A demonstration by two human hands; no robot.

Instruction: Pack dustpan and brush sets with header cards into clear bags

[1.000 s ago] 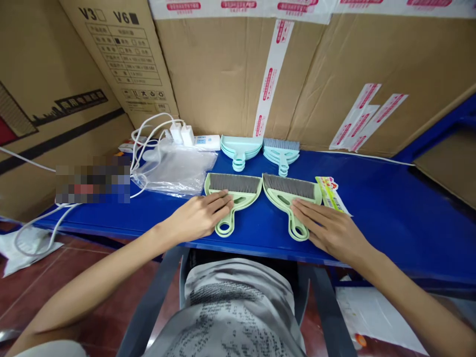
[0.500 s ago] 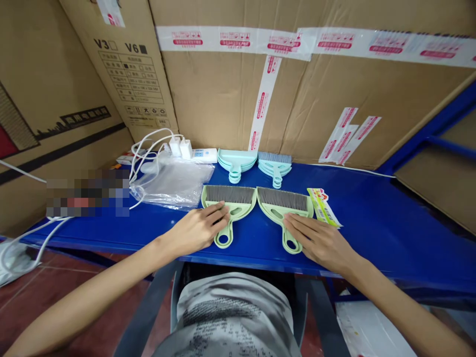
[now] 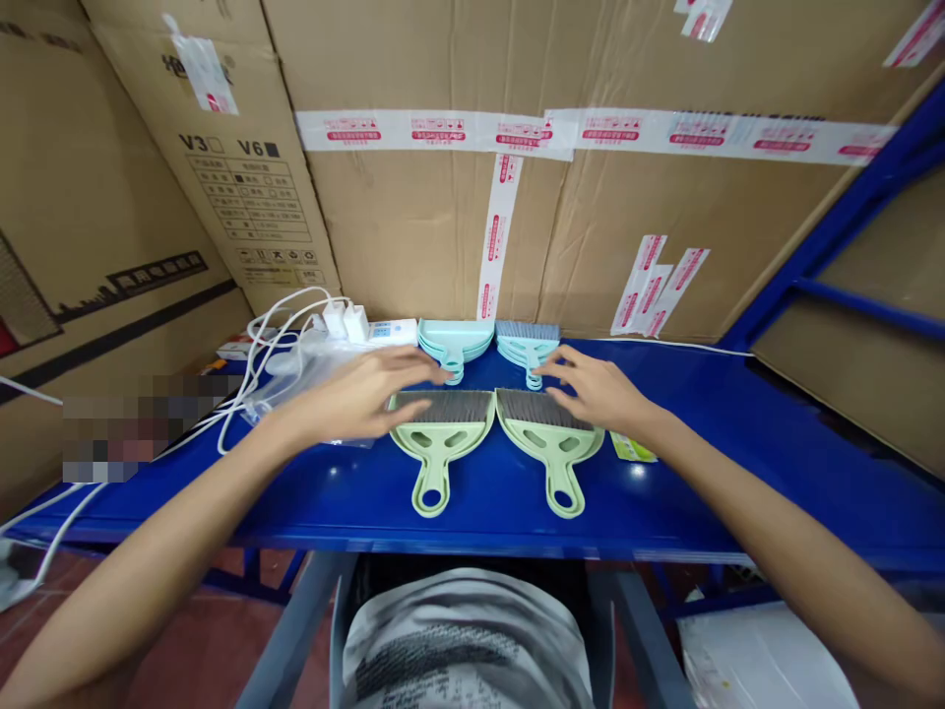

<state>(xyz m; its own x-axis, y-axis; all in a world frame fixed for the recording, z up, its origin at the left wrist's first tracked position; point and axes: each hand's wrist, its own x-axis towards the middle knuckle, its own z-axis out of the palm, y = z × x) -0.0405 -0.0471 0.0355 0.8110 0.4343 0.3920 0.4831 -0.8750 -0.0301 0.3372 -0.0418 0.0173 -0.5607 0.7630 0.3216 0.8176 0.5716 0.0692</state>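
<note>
Two pale green hand brushes with grey bristles lie side by side on the blue table [image 3: 738,463], the left brush [image 3: 441,438] and the right brush [image 3: 550,443], handles toward me. Behind them sit a stack of light blue dustpans [image 3: 454,342] and a stack of light blue brushes [image 3: 526,345]. My left hand [image 3: 361,394] hovers open above the left green brush, fingertips near the blue dustpans. My right hand [image 3: 595,391] hovers open over the right green brush, fingertips near the blue brushes. Neither hand holds anything.
Clear plastic bags [image 3: 306,379] lie at the left beside a white power strip [image 3: 369,330] with chargers and white cables [image 3: 258,340]. A printed card [image 3: 631,450] peeks out under my right wrist. Taped cardboard boxes [image 3: 517,197] wall the back and left.
Both hands lifted off the green brushes and moved forward toward the light blue stacks. The view tilted up.
</note>
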